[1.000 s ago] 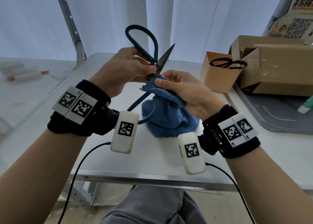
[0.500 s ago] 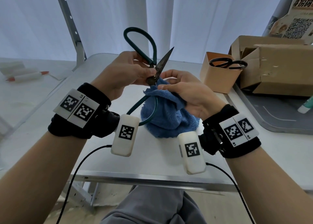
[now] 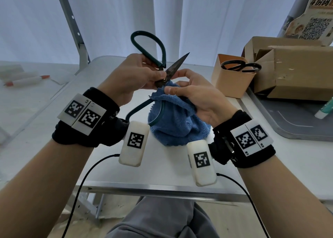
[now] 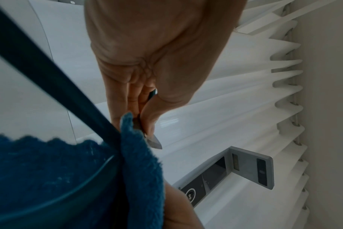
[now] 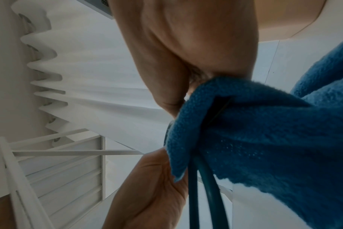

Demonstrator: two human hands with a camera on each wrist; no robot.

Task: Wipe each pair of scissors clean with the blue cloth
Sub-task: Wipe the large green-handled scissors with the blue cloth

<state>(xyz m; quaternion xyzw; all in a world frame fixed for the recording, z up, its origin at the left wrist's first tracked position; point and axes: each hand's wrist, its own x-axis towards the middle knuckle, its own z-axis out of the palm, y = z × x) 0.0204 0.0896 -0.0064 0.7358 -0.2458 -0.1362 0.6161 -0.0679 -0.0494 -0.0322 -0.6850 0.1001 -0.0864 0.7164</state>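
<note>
Large green-handled scissors [image 3: 162, 65] are held up over the table with the blades spread. My left hand [image 3: 137, 75] pinches them at the pivot, thumb and fingers curled round the metal. One dark blade points up to the right; the other is hidden inside the blue cloth [image 3: 176, 117]. My right hand [image 3: 194, 97] pinches a fold of that cloth just below the pivot, and the rest hangs down to the table. The left wrist view shows the blade tip [image 4: 154, 143] poking out beside the cloth [image 4: 68, 178]. In the right wrist view the cloth [image 5: 264, 131] wraps the green handle [image 5: 207, 193].
A tan cup [image 3: 232, 77] at the right holds black-handled scissors [image 3: 241, 66]. Behind it lie cardboard boxes [image 3: 295, 70], beside a grey tray [image 3: 297, 122] with a white tube [image 3: 324, 110]. A white marker [image 3: 27, 80] lies far left. The table's metal front edge [image 3: 162, 189] is near my knees.
The right hand has slid the cloth down the blade from near the tip to just below the pivot. The left hand keeps its grip; the scissors have shifted only slightly.
</note>
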